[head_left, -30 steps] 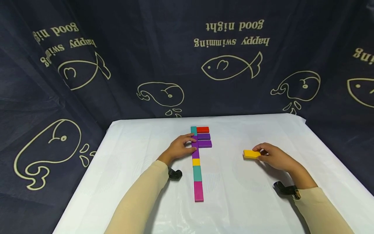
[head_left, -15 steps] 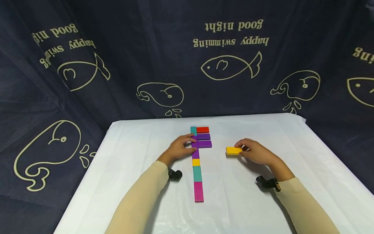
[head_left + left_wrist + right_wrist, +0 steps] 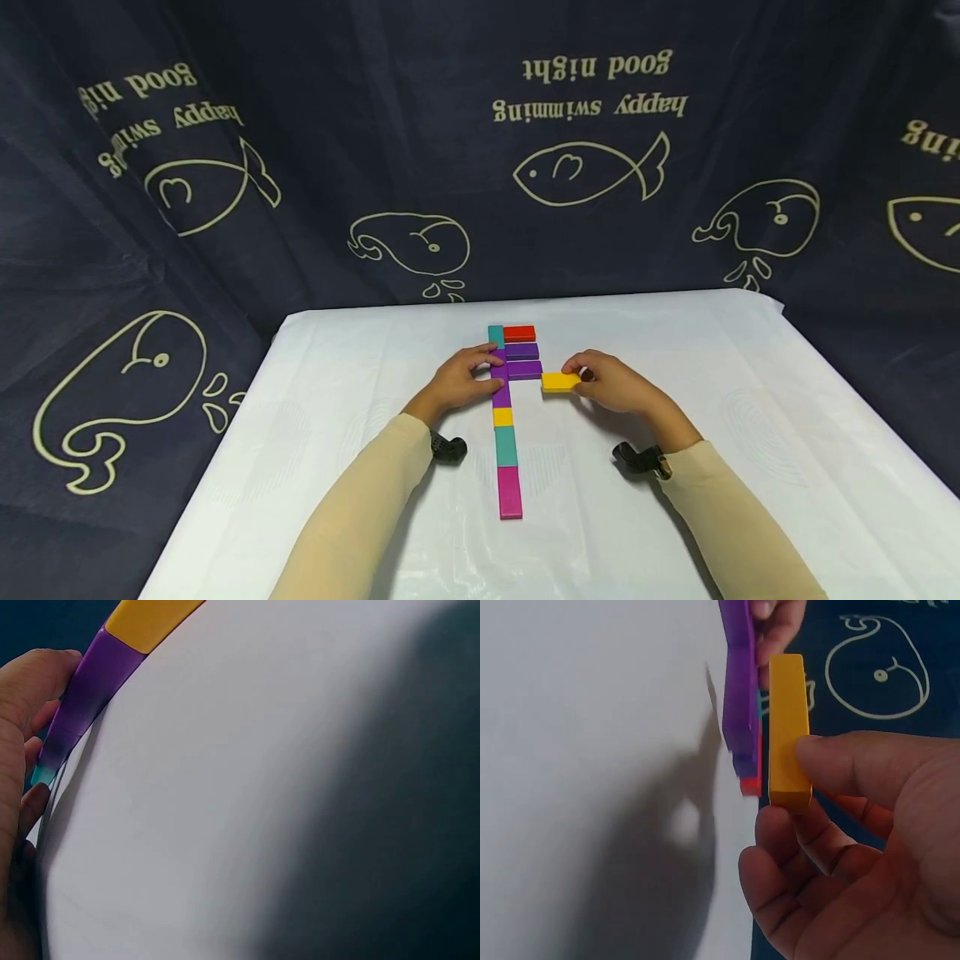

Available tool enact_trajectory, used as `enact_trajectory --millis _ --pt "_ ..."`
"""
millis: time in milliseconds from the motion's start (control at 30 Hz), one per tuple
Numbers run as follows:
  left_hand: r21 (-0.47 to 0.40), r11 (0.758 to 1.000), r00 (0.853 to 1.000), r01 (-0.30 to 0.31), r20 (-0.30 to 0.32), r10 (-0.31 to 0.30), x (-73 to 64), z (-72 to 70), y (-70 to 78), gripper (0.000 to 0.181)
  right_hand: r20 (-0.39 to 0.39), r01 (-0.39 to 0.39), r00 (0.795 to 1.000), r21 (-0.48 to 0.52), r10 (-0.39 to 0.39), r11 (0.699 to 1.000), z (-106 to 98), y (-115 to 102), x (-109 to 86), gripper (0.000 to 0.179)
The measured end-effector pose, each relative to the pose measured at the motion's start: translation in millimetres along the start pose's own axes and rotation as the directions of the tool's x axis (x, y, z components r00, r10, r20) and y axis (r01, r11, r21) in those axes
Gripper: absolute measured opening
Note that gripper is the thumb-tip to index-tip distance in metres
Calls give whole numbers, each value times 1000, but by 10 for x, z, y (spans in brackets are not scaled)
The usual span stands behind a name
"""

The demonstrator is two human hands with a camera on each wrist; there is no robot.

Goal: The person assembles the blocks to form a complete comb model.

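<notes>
My right hand (image 3: 617, 383) pinches a yellow block (image 3: 557, 382) by its right end, between thumb and fingers. The yellow block's left end is close to the end of a purple side block (image 3: 524, 370). In the right wrist view the yellow block (image 3: 789, 727) appears raised above the white surface. My left hand (image 3: 459, 380) rests its thumb and fingertips on the purple part (image 3: 500, 397) of a long block column. The left wrist view shows its thumb (image 3: 45, 671) against the purple block (image 3: 94, 679), beside a yellow one (image 3: 150, 622).
Down the column come a small yellow block (image 3: 502, 417), a teal one (image 3: 506, 446) and a magenta one (image 3: 510, 492). A teal block (image 3: 496, 335) tops it. A red block (image 3: 519, 333) and another purple block (image 3: 522, 352) stick out rightward. A dark printed curtain (image 3: 420, 167) hangs behind the white table (image 3: 675, 333).
My right hand has carried the yellow block leftward across the table, close to the purple side blocks. My left hand has stayed at the column.
</notes>
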State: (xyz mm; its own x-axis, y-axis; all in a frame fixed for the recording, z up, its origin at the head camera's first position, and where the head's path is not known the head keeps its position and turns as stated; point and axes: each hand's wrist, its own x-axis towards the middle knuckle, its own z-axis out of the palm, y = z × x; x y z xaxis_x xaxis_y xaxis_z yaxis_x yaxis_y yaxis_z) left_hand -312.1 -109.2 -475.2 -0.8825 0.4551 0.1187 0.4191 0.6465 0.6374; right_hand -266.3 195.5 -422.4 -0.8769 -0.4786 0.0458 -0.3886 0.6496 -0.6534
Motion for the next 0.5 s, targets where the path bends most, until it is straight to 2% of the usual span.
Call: enact_trajectory --millis 233,367,500 --pt "-6 1000 1000 17 4 -17 -39 23 6 37 47 -39 998 8 39 999 182 -69 110 23" --pt "-18 1000 1000 -17 -5 17 -52 29 8 38 63 -70 996 29 68 997 261 -100 135 23" --pt "-24 999 999 -42 -22 41 -36 6 12 38 61 -52 997 20 51 998 316 -128 181 22"
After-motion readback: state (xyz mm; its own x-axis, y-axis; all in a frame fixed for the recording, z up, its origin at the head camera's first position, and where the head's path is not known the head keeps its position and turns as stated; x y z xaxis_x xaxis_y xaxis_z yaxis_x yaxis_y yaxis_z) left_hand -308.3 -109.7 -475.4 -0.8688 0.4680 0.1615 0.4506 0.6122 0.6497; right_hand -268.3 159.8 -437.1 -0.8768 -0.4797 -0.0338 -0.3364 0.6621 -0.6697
